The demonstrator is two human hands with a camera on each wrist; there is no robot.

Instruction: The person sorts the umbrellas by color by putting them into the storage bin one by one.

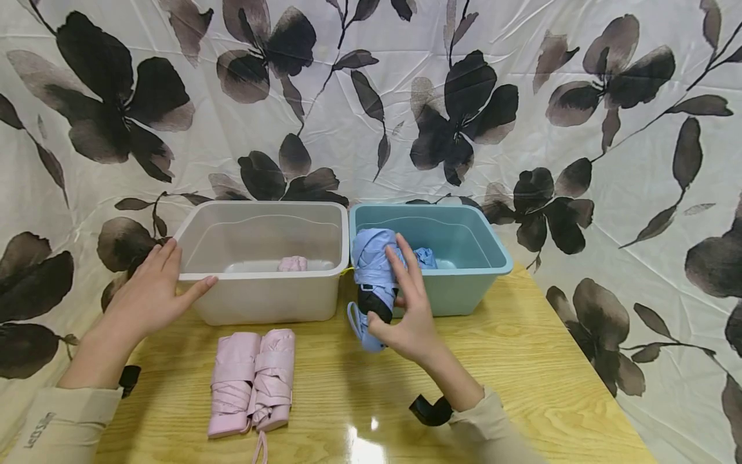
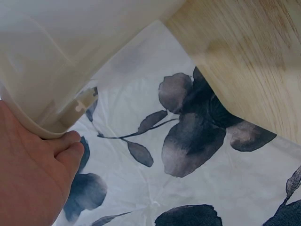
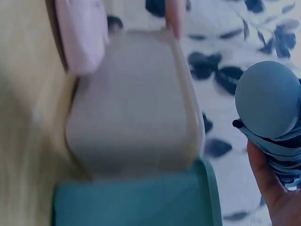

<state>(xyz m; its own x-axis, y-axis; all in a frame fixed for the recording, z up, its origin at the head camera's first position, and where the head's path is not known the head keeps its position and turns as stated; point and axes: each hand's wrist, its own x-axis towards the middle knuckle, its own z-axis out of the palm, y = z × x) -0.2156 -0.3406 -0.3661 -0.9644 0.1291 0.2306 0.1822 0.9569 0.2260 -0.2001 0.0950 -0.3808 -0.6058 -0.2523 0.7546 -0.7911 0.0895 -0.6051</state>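
Note:
My right hand grips a blue folding umbrella with a black band and a wrist loop, thumb on one side and fingers on the other. The umbrella stands nearly upright, overlapping the front left rim of the teal bin in the head view. Its rounded blue end faces the right wrist camera. My left hand rests at the front left corner of the pale grey bin, fingers extended and thumb along the front. In the left wrist view its fingertips lie against the bin's rim.
Two pink folded umbrellas lie side by side on the wooden table before the pale bin. Something pink lies inside that bin, something blue inside the teal one. A floral cloth hangs behind.

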